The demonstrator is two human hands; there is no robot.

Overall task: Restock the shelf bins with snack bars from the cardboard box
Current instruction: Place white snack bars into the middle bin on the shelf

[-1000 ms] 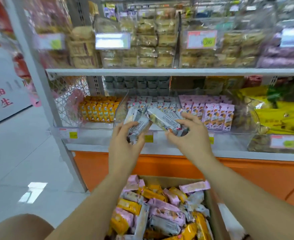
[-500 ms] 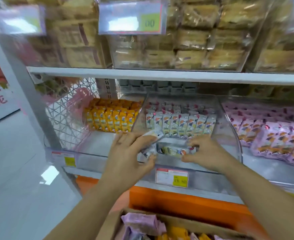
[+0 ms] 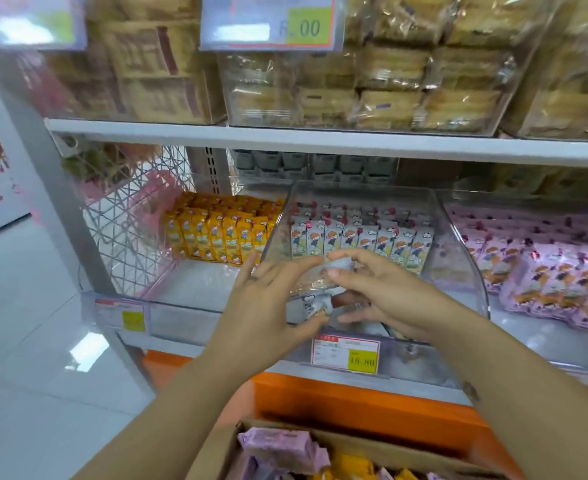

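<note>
— Step in hand?
— Placement. Found both hands inside the middle bin (image 3: 459,251), close behind its near wall. Noted the left hand (image 3: 268,306) curled round white bars (image 3: 341,264), thumb beneath. Noted the right hand (image 3: 396,299) pinching the same bundle from the right (count of bars unreadable, too blurred).
— Position of stock?
— Recorded a standing row (image 3: 362,239) just far of the hands, yellow packs (image 3: 216,233) in the left bin, pink packs (image 3: 555,275) to the right. Logged the box (image 3: 216,452) nearest, lowest in view, holding mixed stock.
— Next move?
— Judged thus: stand the bundle upright against the row, faces forward; loosen both grips without tipping the front rank; go back to the box. Rated the task well short of done, given the stock in the box.
</note>
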